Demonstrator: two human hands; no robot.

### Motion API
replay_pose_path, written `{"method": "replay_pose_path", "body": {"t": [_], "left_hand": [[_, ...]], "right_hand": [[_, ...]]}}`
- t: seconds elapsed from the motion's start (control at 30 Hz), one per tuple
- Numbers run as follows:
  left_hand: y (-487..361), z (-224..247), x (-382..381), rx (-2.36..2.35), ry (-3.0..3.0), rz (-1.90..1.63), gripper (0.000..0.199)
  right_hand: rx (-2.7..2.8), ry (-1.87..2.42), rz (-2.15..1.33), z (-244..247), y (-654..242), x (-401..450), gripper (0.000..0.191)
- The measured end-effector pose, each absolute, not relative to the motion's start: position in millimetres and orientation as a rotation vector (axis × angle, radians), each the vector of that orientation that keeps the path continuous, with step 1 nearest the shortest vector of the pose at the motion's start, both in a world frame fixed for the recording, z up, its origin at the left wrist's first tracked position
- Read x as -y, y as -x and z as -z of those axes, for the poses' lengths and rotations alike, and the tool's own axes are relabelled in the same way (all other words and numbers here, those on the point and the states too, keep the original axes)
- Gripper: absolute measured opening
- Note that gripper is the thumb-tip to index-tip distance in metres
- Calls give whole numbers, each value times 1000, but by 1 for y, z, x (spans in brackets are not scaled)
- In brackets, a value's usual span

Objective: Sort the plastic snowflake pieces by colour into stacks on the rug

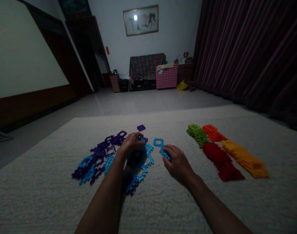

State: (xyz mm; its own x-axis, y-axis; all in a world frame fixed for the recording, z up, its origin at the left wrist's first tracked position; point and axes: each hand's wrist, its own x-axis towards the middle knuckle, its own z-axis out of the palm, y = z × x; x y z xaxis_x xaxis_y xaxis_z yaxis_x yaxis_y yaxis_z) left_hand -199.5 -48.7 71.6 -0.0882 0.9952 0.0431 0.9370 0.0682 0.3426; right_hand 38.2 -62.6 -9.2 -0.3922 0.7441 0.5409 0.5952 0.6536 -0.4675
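Observation:
My left hand (131,143) is curled over a loose spread of blue and purple toothed plastic building pieces, its thumb and fingers closed around what looks like a blue piece, mostly hidden. Light blue square-framed pieces (141,174) lie beside and below that hand, some under my forearm. Fingers of my right hand (179,162) are closed on a blue toothed building piece (166,154) at the mat. Just beyond it lies a light blue frame piece (158,142). A single purple piece (141,127) rests farther out.
Left of my arm spreads a heap of purple and blue pieces (102,151). On the right are grouped green (197,135), orange (213,132), red (220,161) and yellow pieces (245,158). All lie on a pale textured mat (187,208). Low cabinets (143,85) stand against the far wall.

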Motion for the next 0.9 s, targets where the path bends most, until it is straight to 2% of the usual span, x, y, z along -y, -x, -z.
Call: {"method": "replay_pose_path", "body": {"t": [0.1,0.3,0.53,0.7,0.9], "left_hand": [[187,-72,49,-2008,-2018,-336,46],[172,-65,52,-2046,-2094,-167,64],[160,-66,53,-2132,-2052,-116,58],[162,-69,52,-2066,-2002,-295,67],[161,-55,39,-1934,-1779,-799,69]], "right_hand": [[2131,1038,-242,9,-38,63,27],[2139,1050,-239,8,-38,63,28],[2073,1136,-165,12,-39,57,30],[2011,1225,-107,13,-39,55,30],[1989,1162,-88,19,-40,51,29]]}}
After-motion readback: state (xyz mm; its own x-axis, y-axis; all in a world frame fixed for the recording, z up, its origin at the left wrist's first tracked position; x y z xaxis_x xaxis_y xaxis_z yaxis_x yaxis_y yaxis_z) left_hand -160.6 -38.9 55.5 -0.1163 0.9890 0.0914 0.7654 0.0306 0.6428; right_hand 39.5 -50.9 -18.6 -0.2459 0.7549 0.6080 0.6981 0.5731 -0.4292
